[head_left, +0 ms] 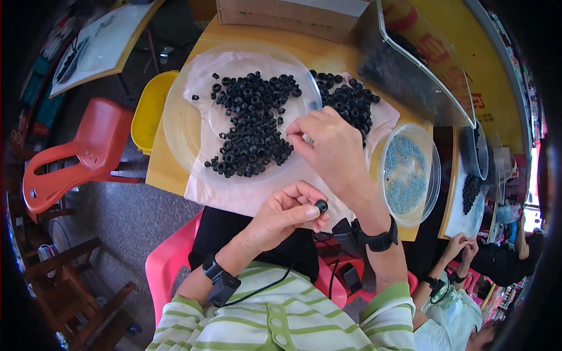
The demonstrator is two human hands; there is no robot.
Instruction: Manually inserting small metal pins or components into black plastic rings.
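Observation:
Between the thumb and fingers of my left hand is a small round black bead-like piece with a hole in its face. My right hand reaches over the right rim of a large clear round tray. Its thumb and forefinger are drawn together at the edge of a pile of black pieces; whatever they pinch is too small or hidden. Larger ring-like pieces and smaller knobbly ones are mixed in that pile. Beyond my right hand, a second heap of round black pieces lies on the pink cloth.
To the right stands a clear round dish of small blue pieces. A clear bin of black pieces and a cardboard box sit behind. A yellow tub and red chair are left. Another person's hands work at right.

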